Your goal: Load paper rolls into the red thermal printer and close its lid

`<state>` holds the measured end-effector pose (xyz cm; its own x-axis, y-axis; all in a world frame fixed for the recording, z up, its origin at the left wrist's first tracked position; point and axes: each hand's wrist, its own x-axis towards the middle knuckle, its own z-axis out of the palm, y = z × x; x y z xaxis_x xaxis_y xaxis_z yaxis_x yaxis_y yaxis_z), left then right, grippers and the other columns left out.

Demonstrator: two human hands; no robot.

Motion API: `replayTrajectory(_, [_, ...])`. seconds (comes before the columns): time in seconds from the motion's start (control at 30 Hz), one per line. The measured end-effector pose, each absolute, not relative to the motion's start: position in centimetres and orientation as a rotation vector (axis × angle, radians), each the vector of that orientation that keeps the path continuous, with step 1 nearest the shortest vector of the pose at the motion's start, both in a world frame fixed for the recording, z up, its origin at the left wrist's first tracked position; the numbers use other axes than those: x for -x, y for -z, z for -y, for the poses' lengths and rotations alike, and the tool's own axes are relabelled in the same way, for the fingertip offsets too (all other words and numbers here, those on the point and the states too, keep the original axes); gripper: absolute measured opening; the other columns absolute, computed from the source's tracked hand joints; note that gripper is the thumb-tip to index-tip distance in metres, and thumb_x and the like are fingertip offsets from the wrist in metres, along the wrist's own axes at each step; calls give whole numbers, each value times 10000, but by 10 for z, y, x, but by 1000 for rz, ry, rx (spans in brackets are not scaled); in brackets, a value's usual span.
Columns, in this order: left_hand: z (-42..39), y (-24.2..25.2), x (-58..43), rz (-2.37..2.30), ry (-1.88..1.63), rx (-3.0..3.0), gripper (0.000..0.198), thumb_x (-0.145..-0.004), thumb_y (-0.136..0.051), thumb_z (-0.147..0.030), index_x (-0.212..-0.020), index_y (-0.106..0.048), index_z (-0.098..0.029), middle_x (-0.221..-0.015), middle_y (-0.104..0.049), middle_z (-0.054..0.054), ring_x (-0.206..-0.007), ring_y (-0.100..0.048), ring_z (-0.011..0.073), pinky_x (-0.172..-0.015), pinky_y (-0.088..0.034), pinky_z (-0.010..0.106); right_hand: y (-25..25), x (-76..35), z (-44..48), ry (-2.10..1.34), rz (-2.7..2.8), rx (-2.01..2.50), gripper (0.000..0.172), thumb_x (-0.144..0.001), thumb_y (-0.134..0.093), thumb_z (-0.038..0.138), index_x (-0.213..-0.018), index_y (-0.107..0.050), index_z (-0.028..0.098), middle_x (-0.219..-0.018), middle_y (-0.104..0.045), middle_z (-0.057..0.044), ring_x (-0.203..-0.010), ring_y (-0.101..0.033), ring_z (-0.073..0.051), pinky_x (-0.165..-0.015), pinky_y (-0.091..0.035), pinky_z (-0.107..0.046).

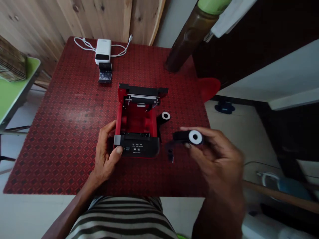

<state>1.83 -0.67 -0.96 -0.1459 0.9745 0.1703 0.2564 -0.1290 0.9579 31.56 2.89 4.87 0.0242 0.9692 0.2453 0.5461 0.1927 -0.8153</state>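
A small red-and-black printer (pixel 137 121) sits on the table with its lid (pixel 143 94) raised and its red inner bay showing. My left hand (pixel 106 154) grips the printer's front left corner, thumb on the black button panel (pixel 139 146). To the right of it, my right hand (pixel 215 154) holds a small black roll (pixel 185 136) with a white ring-shaped end, above the table and apart from the printer. A loose dark strip (pixel 170 154) hangs by that roll, blurred. Another black roll (pixel 164 117) with a white end lies against the printer's right side.
A red patterned table (pixel 67 132) carries everything. Toward the back are a white power bank (pixel 103 49) with a white cable and a small black item (pixel 105 73). A tall brown bottle (pixel 190 36) with a green lid stands at the back right. A red chair (pixel 209 88) adjoins the right edge.
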Motion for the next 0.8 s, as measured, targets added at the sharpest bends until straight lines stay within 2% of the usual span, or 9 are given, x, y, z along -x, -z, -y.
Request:
replayTrajectory(0.07, [6, 9, -19, -1429, -1344, -1445, 668, -1109, -626, -662, -1666, -609, -294, -1549, -676, 136, -1357, -660, 372, -1131, -556, 522, -24, -320, -21, -753, 1604, 1517, 263, -986, -835, 335, -1245, -830, 291, -1245, -906, -55, -1135, -867, -263, -1002, -700, -461])
replayTrajectory(0.17, [5, 10, -19, -1434, -1367, -1496, 649, -1124, -612, -641, -1674, -606, -296, -1512, -682, 131, -1301, -680, 352, -1066, -577, 490, 2, -312, -14, -821, 1703, 1535, 254, -973, -784, 310, -1219, -834, 267, -1172, -916, -57, -1053, -879, -254, -948, -705, -438])
replayTrajectory(0.3, [5, 11, -18, -1458, -1356, -1519, 644, -1126, -598, -636, -1676, -605, -301, -1482, -688, 124, -1250, -693, 337, -1017, -601, 472, 14, -301, -13, -860, 1764, 1509, 278, -974, -740, 263, -1238, -826, 261, -1121, -913, -50, -945, -872, -237, -880, -710, -416])
replayTrajectory(0.47, [5, 9, -19, -1464, -1347, -1536, 640, -1136, -581, -623, -1691, -602, -305, -1485, -682, 117, -1227, -687, 319, -985, -606, 444, 12, -309, -10, -875, 1817, 1469, 433, -939, -713, 221, -1357, -812, 270, -1309, -902, -70, -1149, -878, -266, -1051, -706, -477])
replayTrajectory(0.57, [5, 10, -19, -1463, -1352, -1532, 638, -1143, -576, -624, -1703, -598, -320, -1465, -691, 104, -1186, -683, 302, -959, -594, 423, 4, -326, -11, -906, 1859, 1472, 506, -952, -659, 183, -1435, -787, 266, -1346, -893, -70, -1041, -889, -232, -979, -728, -439])
replayTrajectory(0.7, [4, 13, -17, -1453, -1374, -1575, 664, -1135, -592, -654, -1707, -607, -317, -1402, -717, 92, -1060, -684, 264, -854, -588, 378, -8, -346, -28, -871, 1839, 1582, 362, -1009, -644, 218, -1309, -839, 269, -1204, -913, -69, -1038, -878, -251, -976, -700, -449])
replayTrajectory(0.8, [2, 15, -16, -1447, -1388, -1604, 658, -1138, -589, -643, -1709, -610, -317, -1390, -721, 88, -1022, -683, 249, -829, -590, 368, -3, -341, -57, -798, 1712, 1619, 289, -982, -740, 317, -1249, -835, 261, -1156, -898, -87, -955, -845, -268, -918, -676, -463])
